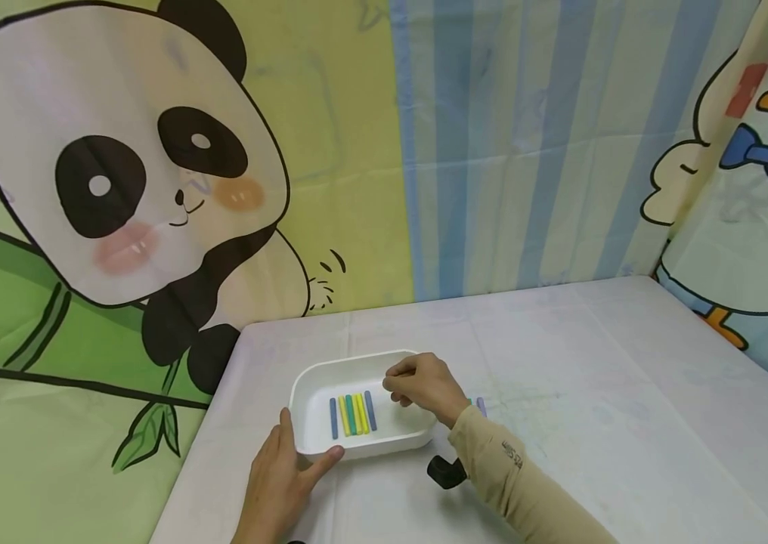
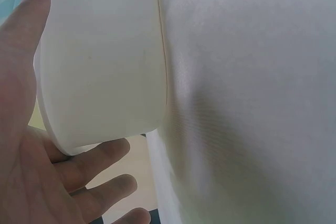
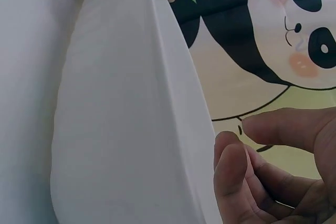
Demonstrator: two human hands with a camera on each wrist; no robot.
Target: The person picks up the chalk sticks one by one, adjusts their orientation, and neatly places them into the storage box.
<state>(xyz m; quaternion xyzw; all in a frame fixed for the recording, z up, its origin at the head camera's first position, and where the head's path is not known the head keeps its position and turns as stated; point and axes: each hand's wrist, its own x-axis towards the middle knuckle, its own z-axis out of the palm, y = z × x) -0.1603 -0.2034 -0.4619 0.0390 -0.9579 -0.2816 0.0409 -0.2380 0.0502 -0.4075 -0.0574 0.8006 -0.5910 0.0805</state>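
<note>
A white tray (image 1: 391,446) with raised sides stands on the table, and several blue, yellow and green chalk sticks (image 1: 353,414) lie side by side in its left half. My left hand (image 1: 282,468) holds the tray's near left corner, thumb along the front rim and fingers at the left end. In the left wrist view that hand's fingers reach round the tray's outer wall (image 2: 105,66). My right hand (image 1: 425,385) hovers over the tray's right side with bent fingers. No stick shows between its thumb and fingers (image 3: 231,158) in the right wrist view.
Just past my right wrist lie a purple chalk stick (image 1: 481,406) and the tip of a green one, partly hidden by the sleeve (image 1: 520,468). A black wrist device (image 1: 447,472) hangs below the right forearm. A printed curtain (image 1: 343,189) stands behind the white-covered table (image 1: 595,393).
</note>
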